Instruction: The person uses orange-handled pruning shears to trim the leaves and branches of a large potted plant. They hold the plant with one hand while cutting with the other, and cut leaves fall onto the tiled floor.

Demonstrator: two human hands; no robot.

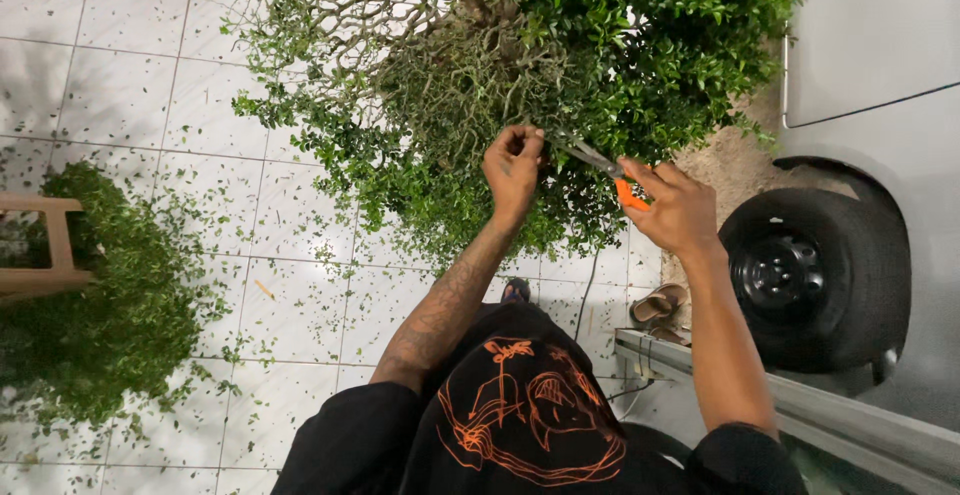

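Observation:
A dense green shrub (pixel 560 65) with twisted bare branches fills the upper middle of the head view. My left hand (pixel 514 167) pinches a thin twig at the shrub's lower edge. My right hand (pixel 678 207) grips orange-handled pruning shears (pixel 606 167), whose grey blades point left toward the twig, just beside my left fingers.
Leaf clippings litter the white tiled floor (pixel 150 85). A heap of cut greenery (pixel 110 295) lies at the left beside a wooden frame (pixel 50 245). A white vehicle with a black wheel (pixel 810 280) stands at the right. Sandals (pixel 660 307) lie near it.

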